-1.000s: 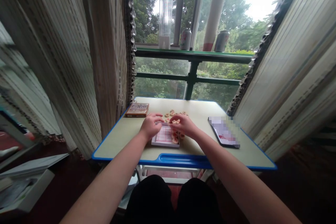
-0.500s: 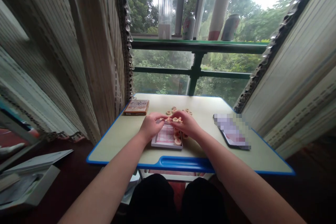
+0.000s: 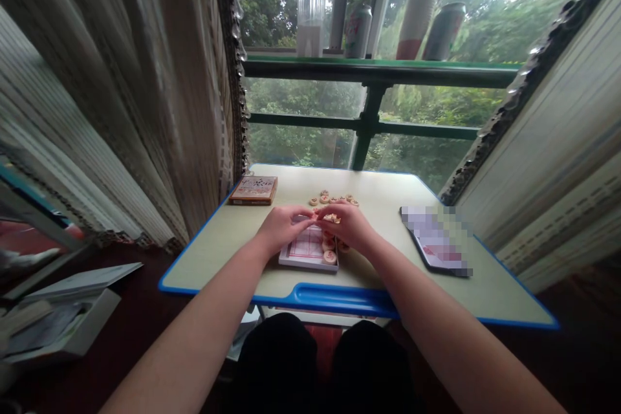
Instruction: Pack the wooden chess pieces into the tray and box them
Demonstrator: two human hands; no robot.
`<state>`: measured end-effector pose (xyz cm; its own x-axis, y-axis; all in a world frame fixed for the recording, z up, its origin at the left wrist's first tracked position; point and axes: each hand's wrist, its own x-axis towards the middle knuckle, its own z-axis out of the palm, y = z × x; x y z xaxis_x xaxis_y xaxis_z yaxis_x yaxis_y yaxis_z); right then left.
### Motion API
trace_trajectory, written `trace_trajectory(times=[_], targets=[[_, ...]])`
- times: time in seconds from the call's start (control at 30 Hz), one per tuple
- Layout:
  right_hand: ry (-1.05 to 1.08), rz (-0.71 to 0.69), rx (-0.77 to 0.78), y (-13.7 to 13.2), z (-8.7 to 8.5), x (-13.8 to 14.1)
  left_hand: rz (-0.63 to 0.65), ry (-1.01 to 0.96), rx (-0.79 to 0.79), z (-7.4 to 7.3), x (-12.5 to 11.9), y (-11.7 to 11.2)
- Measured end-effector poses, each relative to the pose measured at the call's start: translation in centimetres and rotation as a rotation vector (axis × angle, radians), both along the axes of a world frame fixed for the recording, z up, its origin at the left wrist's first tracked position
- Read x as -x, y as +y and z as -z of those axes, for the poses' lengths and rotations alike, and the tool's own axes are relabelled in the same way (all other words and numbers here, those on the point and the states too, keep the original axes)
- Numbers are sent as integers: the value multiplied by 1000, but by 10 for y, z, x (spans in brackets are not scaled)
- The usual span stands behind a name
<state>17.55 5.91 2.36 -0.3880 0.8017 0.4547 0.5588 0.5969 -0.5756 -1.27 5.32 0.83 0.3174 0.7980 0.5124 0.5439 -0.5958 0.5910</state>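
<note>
Over the far edge of a shallow white box (image 3: 291,259), my left hand (image 3: 285,228) and my right hand (image 3: 347,223) meet at the fingertips. Both are closed in a pinch about a small round Chinese chess piece (image 3: 316,213), mostly covered by the fingers. Inside the box lies a sheet with a red grid (image 3: 305,244). Along the box's right side sit several round wooden pieces, the nearest piece (image 3: 329,257) showing its marked face. More pieces lie partly hidden under and beside my right hand.
Loose chess pieces (image 3: 325,198) are scattered beyond my hands. A brown printed box (image 3: 253,190) rests at the table's back left, a phone (image 3: 436,242) at the right. The table (image 3: 218,246) has a blue rim and stands against a window with green rails (image 3: 310,68).
The view has shifted slightly, tilting downward. My fingertips have drawn closer together around the piece, and my right hand covers more of the pieces beneath it.
</note>
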Motion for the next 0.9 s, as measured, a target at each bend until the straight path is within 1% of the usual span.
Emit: trace_trajectory(times=[0.1,0.2,0.3,0.47,0.57,0.7,0.9], targets=[[1,4,59,1,-2,-4,-23,28,-15,-1,-1,-1],[91,109,99,6,-2,-9,-44,78,-41,-2,-2,-3],[153,207,117,12,3,-13,-65,122,-64,-4,-1,-4],[89,229,152,15,9,-9,-28,180,-46,-4,-1,-4],[63,250,151,14,9,-7,-26,209,-15,-4,-2,-3],[28,233,160,14,8,-6,4,264,-11,-1,-2,0],[-2,235,191,14,8,-6,-19,322,-19,0,-1,2]])
